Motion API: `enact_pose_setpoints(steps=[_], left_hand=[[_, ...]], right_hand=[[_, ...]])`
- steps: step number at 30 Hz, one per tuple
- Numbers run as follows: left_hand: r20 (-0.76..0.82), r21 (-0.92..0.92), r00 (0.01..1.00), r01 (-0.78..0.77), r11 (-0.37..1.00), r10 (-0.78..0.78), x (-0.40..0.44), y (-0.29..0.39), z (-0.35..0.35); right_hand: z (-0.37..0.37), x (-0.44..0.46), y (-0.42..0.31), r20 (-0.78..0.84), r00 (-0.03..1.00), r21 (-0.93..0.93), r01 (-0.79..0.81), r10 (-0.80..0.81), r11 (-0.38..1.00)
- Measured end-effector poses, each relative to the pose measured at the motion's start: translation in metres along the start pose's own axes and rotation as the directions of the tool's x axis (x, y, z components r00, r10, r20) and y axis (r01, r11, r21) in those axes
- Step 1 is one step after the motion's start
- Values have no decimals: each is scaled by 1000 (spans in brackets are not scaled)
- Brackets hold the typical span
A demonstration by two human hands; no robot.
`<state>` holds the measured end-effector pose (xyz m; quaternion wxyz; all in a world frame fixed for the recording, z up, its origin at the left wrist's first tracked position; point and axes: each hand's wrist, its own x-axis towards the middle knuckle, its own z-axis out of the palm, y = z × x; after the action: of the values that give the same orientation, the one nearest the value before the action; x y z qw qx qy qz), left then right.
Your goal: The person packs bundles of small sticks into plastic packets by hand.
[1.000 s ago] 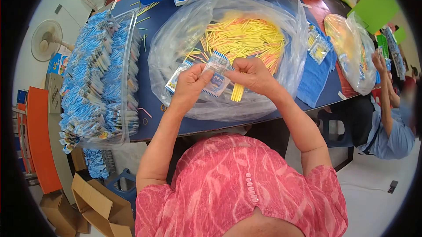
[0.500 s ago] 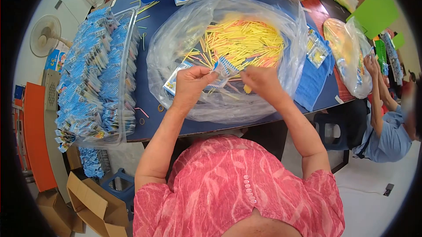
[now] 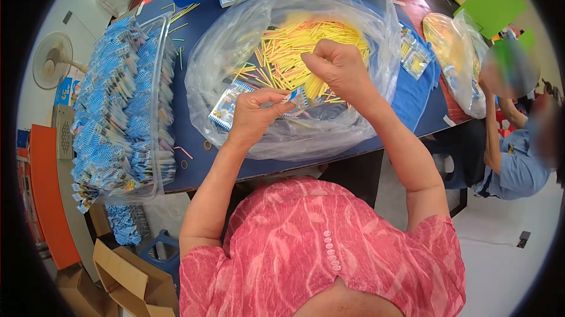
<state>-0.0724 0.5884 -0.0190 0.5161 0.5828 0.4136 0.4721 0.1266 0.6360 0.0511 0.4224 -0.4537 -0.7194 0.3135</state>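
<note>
My left hand [image 3: 259, 112] pinches a small blue-and-white packet [image 3: 299, 98] over the near side of a large clear plastic bag [image 3: 235, 40]. Beside that hand, to its left, lies another printed packet [image 3: 226, 107]. Closed fingers on my right hand [image 3: 340, 70] hover over the heap of yellow and pink sticks [image 3: 288, 52] inside the bag; what they hold, if anything, is hidden.
A clear bin [image 3: 154, 140] packed with blue-and-white packets [image 3: 109, 105] stands at left. To the right are a blue cloth [image 3: 412, 108] with packets on it and a filled plastic bag [image 3: 450, 61]. A co-worker [image 3: 515, 164] sits at far right. Cardboard boxes [image 3: 132, 276] lie below left.
My right hand has moved up and away from the packet, which stays in my left hand. The yellow sticks seen under my right hand earlier no longer show there. The view has shifted slightly.
</note>
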Motion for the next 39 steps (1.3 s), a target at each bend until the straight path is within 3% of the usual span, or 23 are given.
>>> enact_pose_setpoints(steps=[3, 6, 11, 15, 18, 20, 24, 26, 27, 29, 30, 33, 35, 39], left_hand=[[15, 6, 1000, 1, 1000, -1, 0, 1, 4], [-19, -157, 985, 165, 974, -170, -1, 5, 8], [-6, -297, 981, 184, 937, -195, -1, 2, 20], [5, -412, 978, 193, 891, -210, 4, -4, 33], [10, -329, 968, 241, 913, -252, 10, -14, 52], [30, -312, 973, 227, 922, -229, 11, 7, 63], [10, -257, 989, 143, 956, -146, 13, 18, 52], [-15, -228, 993, 113, 967, -120, 13, 17, 46], [-22, -164, 993, 110, 980, -115, 14, 14, 44], [-38, -29, 994, 99, 995, -100, 15, 10, 37], [-50, -20, 994, 98, 995, -99, 14, 11, 33], [-76, 260, 993, 106, 960, -89, 9, 16, 30], [-122, 347, 991, 96, 933, -57, 7, 12, 27], [-134, 152, 980, 164, 975, -144, 3, 15, 33]], right_hand=[[1, 0, -6, -40, 990, -118, 130, -135, 984], [1, -2, -11, 68, 980, -163, 196, -188, 967], [-16, -13, -22, 158, 986, -162, 75, -49, 984], [-29, -32, -12, 37, 997, -218, 68, -61, 974], [-29, -56, 13, 13, 962, -101, 271, -271, 957], [-68, -63, 15, -67, 985, -97, 155, -162, 983], [-173, -64, 41, -282, 943, 166, -132, 175, 977], [-222, -54, 81, -369, 896, -87, -297, 246, 951], [-241, -50, 107, -358, 901, -77, -290, 245, 954], [-257, -39, 162, -272, 911, -507, -410, 311, 758], [-250, -35, 179, -263, 915, -502, -400, 306, 767], [-252, -37, 216, -417, 901, -628, -380, 118, 679], [-244, -35, 223, -483, 850, -774, -302, -211, 556], [-210, -63, 170, -488, 797, -765, -194, -356, 615]])
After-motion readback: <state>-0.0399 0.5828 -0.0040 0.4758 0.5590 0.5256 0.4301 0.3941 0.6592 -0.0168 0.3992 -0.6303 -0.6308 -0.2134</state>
